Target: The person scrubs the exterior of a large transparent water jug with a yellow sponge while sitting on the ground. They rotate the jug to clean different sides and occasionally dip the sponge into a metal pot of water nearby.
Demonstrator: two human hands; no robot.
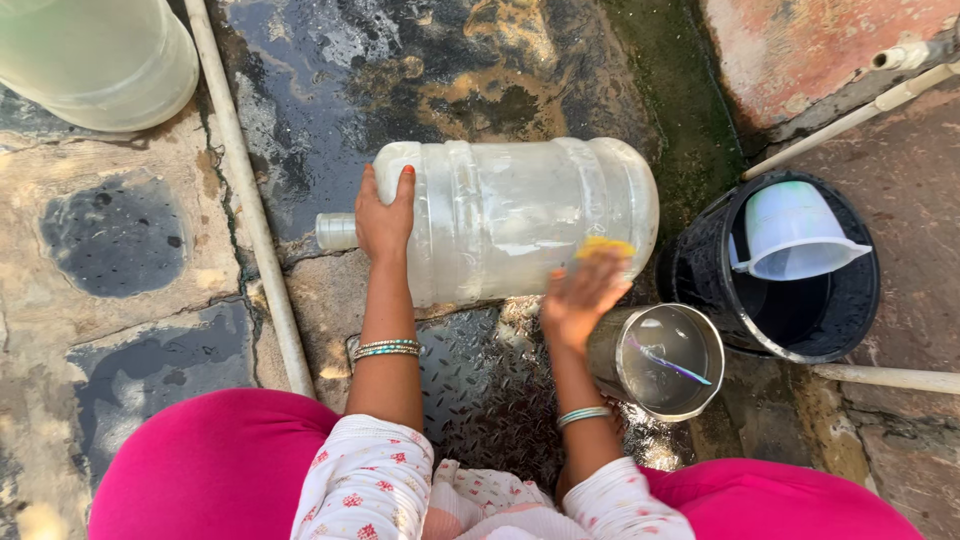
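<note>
A large clear plastic water jar (510, 215) lies on its side on the wet stone ground, neck pointing left. My left hand (385, 215) presses against its shoulder near the neck and steadies it. My right hand (583, 295) is blurred and holds a yellow scrubber (605, 246) against the jar's side near its base.
A steel pot (665, 358) with water stands just right of my right hand. Beyond it a black bucket (850, 300) holds a pale plastic mug (795, 232). Another large clear jar (95, 55) stands top left. White pipes (250, 200) run across the ground.
</note>
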